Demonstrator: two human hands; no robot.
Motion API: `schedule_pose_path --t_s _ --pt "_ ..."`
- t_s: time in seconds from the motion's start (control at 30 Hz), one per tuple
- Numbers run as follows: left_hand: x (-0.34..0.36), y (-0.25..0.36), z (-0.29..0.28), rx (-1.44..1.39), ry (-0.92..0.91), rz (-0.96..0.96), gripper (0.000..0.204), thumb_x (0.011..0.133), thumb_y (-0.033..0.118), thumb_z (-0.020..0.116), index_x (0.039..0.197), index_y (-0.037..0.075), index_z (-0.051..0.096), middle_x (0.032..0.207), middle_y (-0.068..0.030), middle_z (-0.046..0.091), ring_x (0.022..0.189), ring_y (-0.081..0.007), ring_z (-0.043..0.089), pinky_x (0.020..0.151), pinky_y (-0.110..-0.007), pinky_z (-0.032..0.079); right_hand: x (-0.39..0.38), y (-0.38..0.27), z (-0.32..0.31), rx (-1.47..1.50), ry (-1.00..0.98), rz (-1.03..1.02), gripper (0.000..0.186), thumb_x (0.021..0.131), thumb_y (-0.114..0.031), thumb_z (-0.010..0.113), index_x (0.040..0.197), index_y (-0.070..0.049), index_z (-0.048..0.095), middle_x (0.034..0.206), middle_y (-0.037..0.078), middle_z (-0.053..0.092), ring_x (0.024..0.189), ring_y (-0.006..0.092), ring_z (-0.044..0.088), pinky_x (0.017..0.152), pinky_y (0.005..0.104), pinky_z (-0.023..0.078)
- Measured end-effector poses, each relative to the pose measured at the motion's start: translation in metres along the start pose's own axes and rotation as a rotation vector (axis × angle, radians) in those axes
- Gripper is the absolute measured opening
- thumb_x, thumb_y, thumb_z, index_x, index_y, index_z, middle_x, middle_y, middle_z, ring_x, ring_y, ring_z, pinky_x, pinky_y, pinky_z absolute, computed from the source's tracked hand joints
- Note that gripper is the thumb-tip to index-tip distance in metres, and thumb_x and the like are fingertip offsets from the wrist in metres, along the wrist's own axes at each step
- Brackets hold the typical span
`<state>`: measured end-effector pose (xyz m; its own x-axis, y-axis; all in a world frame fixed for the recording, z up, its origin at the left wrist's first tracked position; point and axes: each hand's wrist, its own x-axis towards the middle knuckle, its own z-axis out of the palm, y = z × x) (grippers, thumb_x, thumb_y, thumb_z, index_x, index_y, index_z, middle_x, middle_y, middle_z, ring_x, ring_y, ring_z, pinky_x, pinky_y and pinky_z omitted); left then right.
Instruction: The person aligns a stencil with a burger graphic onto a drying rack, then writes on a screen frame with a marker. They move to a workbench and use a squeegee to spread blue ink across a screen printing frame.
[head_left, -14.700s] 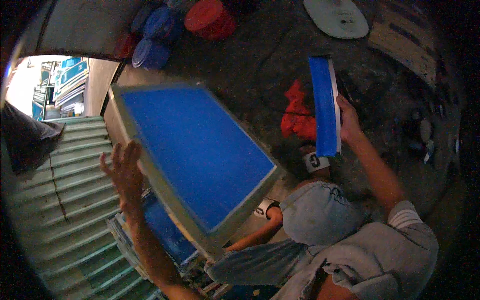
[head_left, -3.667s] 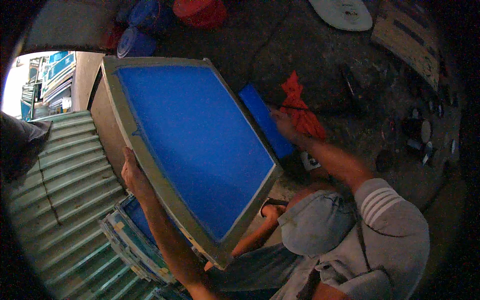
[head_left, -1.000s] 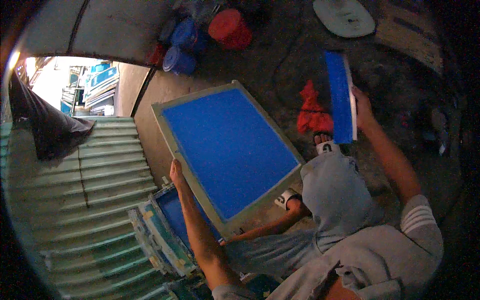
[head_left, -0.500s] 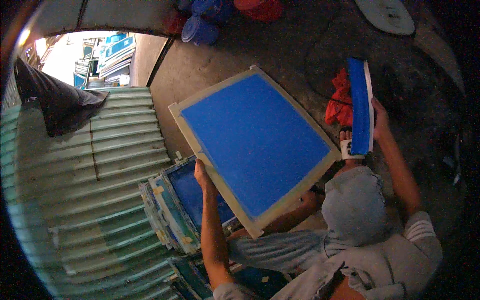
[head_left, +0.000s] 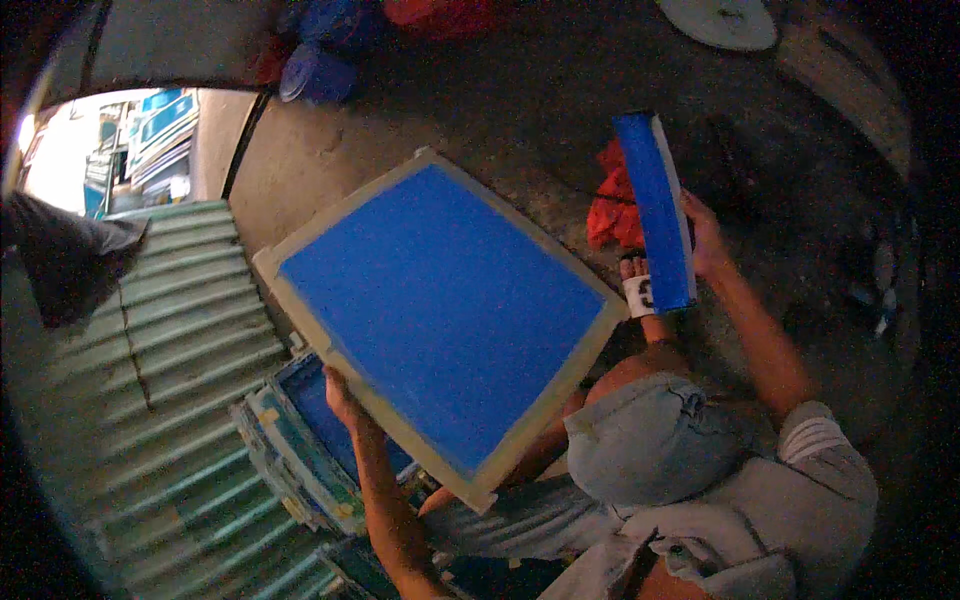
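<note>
A screen-printing frame [head_left: 300, 327] with a pale border and blue mesh is tilted in front of me. My left hand [head_left: 342, 400] is closed round its left side, thumb along the border. Right of the frame, my right hand [head_left: 706, 238] grips a long, narrow blue bar [head_left: 655, 210] by its pale right edge. The bar stands nearly upright, apart from the frame; my right fingertips are partly hidden behind it. Below the bar my foot shows, with a white strap [head_left: 639, 297] across it.
Several stacked screen frames [head_left: 290, 450] lie beneath the held frame, beside a corrugated sheet [head_left: 190, 330] on the left. A red bag [head_left: 612, 215] lies behind the bar. Blue [head_left: 318, 75] and red containers [head_left: 440, 12] stand at the back, and a white oval object [head_left: 720, 20] lies far right.
My view has turned, so the whole scene sits further left and slightly lower. The frame has tilted a little. Both hands keep their holds on the frame and the bar.
</note>
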<state>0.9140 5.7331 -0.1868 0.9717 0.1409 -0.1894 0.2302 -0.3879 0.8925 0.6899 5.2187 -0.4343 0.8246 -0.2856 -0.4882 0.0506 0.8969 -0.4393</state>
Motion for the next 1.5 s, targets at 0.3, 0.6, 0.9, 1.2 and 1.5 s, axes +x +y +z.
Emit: schedule_pose_path --t_s 0.3,0.6,0.9,1.2,1.5 --pt "0.047 0.017 -0.052 0.002 0.049 0.242 0.044 0.101 0.044 0.052 0.104 0.002 0.065 0.090 -0.0066 0.063 0.084 -0.0202 0.059 0.078 -0.038 0.049 -0.047 -0.040 -0.040 -0.263 0.291 -0.221 0.035 0.094 -0.027 0.057 0.123 -0.006 0.059 0.109 0.007 0.067 0.091 0.0197 0.067 0.082 0.0375 0.056" --pt "-0.038 0.069 0.296 0.434 -0.610 0.915 0.015 0.076 0.007 0.077 0.090 0.007 0.071 0.091 -0.0105 0.071 0.084 -0.0276 0.067 0.075 -0.038 0.053 -0.090 -0.039 -0.127 -0.436 0.407 -0.287 0.034 0.094 -0.032 0.059 0.117 -0.008 0.063 0.105 0.008 0.069 0.093 0.0212 0.066 0.085 0.0410 0.055" --pt "-0.159 -0.171 0.473 1.063 -0.671 0.750 0.046 0.078 0.025 0.068 0.118 0.002 0.063 0.134 -0.0168 0.054 0.127 -0.0371 0.045 0.098 -0.054 0.036 -0.106 -0.033 -0.044 -0.106 0.433 -0.181 0.030 0.094 -0.024 0.061 0.119 -0.007 0.063 0.107 0.005 0.069 0.094 0.0178 0.066 0.086 0.0368 0.053" --pt "-0.151 -0.164 0.449 0.590 -0.377 0.739 0.034 0.082 0.017 0.065 0.115 0.007 0.064 0.106 -0.0184 0.066 0.110 -0.0397 0.053 0.093 -0.056 0.036 -0.108 -0.013 -0.063 -0.199 0.555 -0.130 0.044 0.089 -0.024 0.068 0.127 -0.005 0.057 0.114 0.009 0.067 0.101 0.0226 0.064 0.090 0.0402 0.052" --pt "-0.120 -0.115 0.440 0.188 -0.579 0.439 0.013 0.082 0.014 0.071 0.092 0.005 0.072 0.092 -0.0162 0.069 0.091 -0.0346 0.061 0.083 -0.041 0.045 -0.103 -0.016 -0.064 -0.573 0.588 0.017 0.050 0.091 -0.027 0.067 0.132 -0.002 0.055 0.120 0.009 0.063 0.109 0.0203 0.059 0.095 0.0373 0.048"
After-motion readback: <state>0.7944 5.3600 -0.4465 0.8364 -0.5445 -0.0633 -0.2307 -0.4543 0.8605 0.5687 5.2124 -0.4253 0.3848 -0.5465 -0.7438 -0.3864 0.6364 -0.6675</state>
